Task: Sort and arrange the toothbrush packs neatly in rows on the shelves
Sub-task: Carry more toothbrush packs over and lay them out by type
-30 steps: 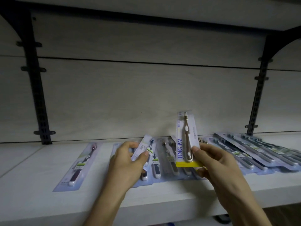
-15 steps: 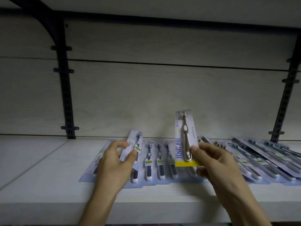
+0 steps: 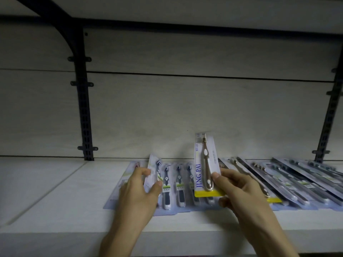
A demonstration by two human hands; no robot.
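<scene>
The shelf (image 3: 61,204) carries a row of packs (image 3: 185,184) lying flat side by side, fanning to overlapped ones at the right. The right hand (image 3: 239,191) pinches a yellow-edged pack (image 3: 205,164) upright above the row, thumb on its face, likely to read it before slotting it. The left hand (image 3: 141,190) grips a tilted pack (image 3: 153,173) at the row's left end, probably to open a gap.

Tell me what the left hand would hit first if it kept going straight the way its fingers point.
Probably the shelf's back wall: the left hand points forward over the flat-lying packs, though depth is unclear.
</scene>
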